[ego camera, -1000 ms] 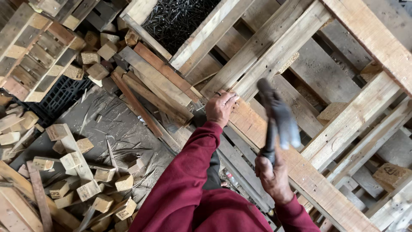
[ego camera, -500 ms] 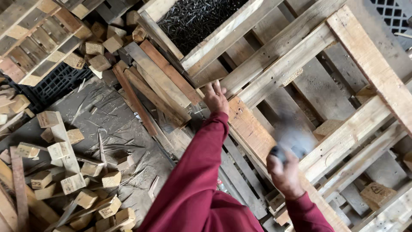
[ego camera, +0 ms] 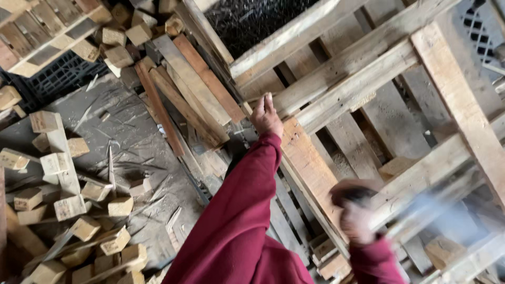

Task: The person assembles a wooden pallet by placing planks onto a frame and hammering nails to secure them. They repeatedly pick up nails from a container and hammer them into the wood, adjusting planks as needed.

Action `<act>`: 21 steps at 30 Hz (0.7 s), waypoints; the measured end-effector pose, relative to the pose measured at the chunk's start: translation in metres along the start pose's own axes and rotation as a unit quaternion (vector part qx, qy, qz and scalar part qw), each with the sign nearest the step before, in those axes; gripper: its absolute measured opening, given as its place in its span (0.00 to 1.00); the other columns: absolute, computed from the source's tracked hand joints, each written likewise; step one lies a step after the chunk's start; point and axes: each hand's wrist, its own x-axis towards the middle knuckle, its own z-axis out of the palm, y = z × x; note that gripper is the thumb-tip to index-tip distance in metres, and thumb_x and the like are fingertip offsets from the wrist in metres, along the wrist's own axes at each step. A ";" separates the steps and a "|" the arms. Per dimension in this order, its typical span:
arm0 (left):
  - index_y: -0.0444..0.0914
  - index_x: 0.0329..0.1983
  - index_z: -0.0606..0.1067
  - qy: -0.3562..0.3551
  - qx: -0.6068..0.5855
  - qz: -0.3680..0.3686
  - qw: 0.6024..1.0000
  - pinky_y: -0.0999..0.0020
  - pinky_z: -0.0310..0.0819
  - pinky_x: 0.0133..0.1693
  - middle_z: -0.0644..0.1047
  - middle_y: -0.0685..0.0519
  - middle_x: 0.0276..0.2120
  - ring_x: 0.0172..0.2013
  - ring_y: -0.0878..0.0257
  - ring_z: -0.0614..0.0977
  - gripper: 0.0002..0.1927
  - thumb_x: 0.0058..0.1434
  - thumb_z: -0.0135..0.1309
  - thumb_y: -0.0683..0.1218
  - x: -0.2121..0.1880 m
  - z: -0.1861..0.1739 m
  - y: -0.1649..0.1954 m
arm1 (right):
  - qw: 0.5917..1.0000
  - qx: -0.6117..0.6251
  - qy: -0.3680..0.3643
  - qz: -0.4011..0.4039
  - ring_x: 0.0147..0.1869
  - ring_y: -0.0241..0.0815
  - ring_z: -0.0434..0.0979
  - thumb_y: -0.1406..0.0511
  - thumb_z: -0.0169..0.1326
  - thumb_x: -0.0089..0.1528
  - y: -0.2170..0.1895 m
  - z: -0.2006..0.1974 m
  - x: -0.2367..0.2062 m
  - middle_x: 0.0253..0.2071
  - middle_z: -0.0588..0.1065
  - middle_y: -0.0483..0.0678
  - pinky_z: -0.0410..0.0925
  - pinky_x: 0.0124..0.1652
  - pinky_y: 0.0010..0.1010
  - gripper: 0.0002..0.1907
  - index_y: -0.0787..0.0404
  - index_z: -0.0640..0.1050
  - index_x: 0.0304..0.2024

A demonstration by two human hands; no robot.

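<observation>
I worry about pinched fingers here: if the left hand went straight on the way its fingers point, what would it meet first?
Probably the pale pallet board crossing just beyond the left hand's fingertips. The hand seems to rest at the reddish plank's upper end, though depth is unclear.

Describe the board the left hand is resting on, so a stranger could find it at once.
Start at the big wooden pallet filling the right half of the view. At its near left edge, the left hand in a dark red sleeve rests on the top end of one plank. It is orange-brown and fresher-looking, while the neighbouring slats are grey and weathered.
</observation>
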 end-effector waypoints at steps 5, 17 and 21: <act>0.37 0.47 0.81 0.007 -0.025 0.081 0.996 0.67 0.76 0.33 0.84 0.49 0.34 0.30 0.65 0.81 0.12 0.72 0.54 0.49 0.002 -0.004 0.000 | 0.963 0.054 0.031 0.262 0.19 0.35 0.64 0.49 0.49 0.68 0.006 -0.008 -0.016 0.19 0.68 0.43 0.59 0.20 0.28 0.23 0.63 0.74 0.35; 0.35 0.52 0.73 0.021 -0.002 0.101 0.995 0.63 0.79 0.36 0.79 0.48 0.33 0.32 0.59 0.82 0.10 0.69 0.52 0.40 -0.001 -0.007 -0.004 | 0.941 -0.049 -0.071 0.327 0.18 0.36 0.67 0.48 0.48 0.66 0.041 0.034 -0.031 0.17 0.68 0.43 0.62 0.20 0.29 0.24 0.64 0.75 0.37; 0.37 0.43 0.74 0.004 -0.013 0.072 0.997 0.67 0.79 0.35 0.82 0.52 0.31 0.30 0.62 0.85 0.06 0.72 0.54 0.46 0.000 -0.006 -0.001 | 0.955 0.009 0.027 0.294 0.19 0.36 0.67 0.50 0.49 0.65 0.073 0.021 -0.080 0.18 0.69 0.43 0.62 0.20 0.29 0.23 0.64 0.74 0.40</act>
